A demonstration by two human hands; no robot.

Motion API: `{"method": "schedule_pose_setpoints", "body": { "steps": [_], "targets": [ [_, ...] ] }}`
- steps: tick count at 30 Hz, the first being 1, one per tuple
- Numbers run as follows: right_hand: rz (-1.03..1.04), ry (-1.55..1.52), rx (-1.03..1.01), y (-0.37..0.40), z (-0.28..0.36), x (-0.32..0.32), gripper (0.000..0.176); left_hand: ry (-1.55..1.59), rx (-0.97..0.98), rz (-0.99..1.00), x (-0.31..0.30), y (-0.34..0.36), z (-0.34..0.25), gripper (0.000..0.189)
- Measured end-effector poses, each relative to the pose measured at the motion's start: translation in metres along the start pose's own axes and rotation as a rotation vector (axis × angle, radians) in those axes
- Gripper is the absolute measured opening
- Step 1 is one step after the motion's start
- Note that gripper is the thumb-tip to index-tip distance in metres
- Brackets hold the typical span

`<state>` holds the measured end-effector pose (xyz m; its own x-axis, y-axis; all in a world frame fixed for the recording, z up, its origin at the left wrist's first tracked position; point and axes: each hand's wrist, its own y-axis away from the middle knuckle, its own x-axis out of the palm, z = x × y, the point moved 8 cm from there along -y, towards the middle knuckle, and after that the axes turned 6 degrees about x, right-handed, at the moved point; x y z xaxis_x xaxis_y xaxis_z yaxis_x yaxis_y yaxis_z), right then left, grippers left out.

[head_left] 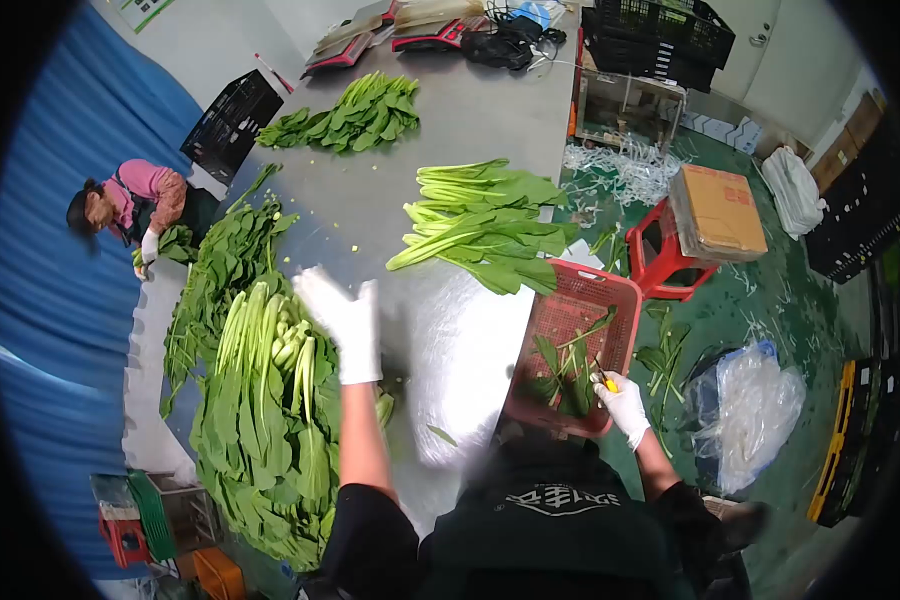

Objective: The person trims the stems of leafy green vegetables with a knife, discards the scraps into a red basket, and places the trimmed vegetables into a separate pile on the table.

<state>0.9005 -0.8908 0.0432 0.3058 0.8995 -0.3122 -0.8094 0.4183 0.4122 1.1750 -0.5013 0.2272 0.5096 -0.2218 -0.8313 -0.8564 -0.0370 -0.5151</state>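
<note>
My left hand [342,318], in a white glove, is open over the metal table [370,190], thumb apart from the fingers and nothing in it. Close by on its left lies a big pile of leafy greens [260,400], pale stalks facing up the table. A trimmed bunch of the same greens [480,225] rests further right, near the table's edge. My right hand [625,408], also gloved, grips a small yellow-handled knife [610,384] above the red plastic basket [625,300]. Loose leaves and stems [573,375] lie inside that basket.
Across the table a co-worker [140,205] handles greens. Another bunch [355,115] and red scales [435,35] sit at the far end. On the right are a red stool [660,250] bearing a cardboard box [720,212], a clear plastic bag [755,415] and black crates [660,45].
</note>
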Motion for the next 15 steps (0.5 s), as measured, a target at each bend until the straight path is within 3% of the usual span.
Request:
{"method": "schedule_pose_setpoints", "body": {
  "steps": [1, 4, 7, 8, 10, 12, 13, 15],
  "targets": [
    [0.014, 0.049, -0.006, -0.002, 0.003, 0.004, 0.019, -0.221, -0.090, -0.023, -0.019, -0.005, 0.044, 0.103],
    [0.079, 0.121, -0.050, -0.008, 0.011, 0.017, 0.023, -0.610, -0.373, 0.288, -0.064, -0.003, 0.157, 0.121],
    [0.091, 0.159, -0.170, -0.003, 0.035, 0.032, 0.023, -0.535, -0.534, 0.661, -0.071, 0.019, 0.247, 0.138],
    [0.139, 0.132, -0.112, -0.004, 0.033, 0.039, 0.023, -0.369, -0.488, 0.814, -0.061, 0.025, 0.269, 0.137],
    [0.207, 0.124, -0.085, -0.009, 0.024, 0.051, 0.021, -0.384, -0.394, 0.685, -0.064, 0.028, 0.276, 0.129],
    [0.204, 0.185, -0.194, -0.005, 0.036, 0.057, 0.021, -0.292, -0.409, 0.715, -0.071, 0.014, 0.273, 0.099],
    [0.216, 0.192, -0.203, -0.006, 0.036, 0.061, 0.021, -0.208, -0.448, 0.633, -0.074, 0.011, 0.278, 0.084],
    [0.281, 0.166, -0.204, -0.004, 0.035, 0.069, 0.021, -0.016, -0.445, 0.568, -0.070, 0.012, 0.289, 0.079]
  ]
}}
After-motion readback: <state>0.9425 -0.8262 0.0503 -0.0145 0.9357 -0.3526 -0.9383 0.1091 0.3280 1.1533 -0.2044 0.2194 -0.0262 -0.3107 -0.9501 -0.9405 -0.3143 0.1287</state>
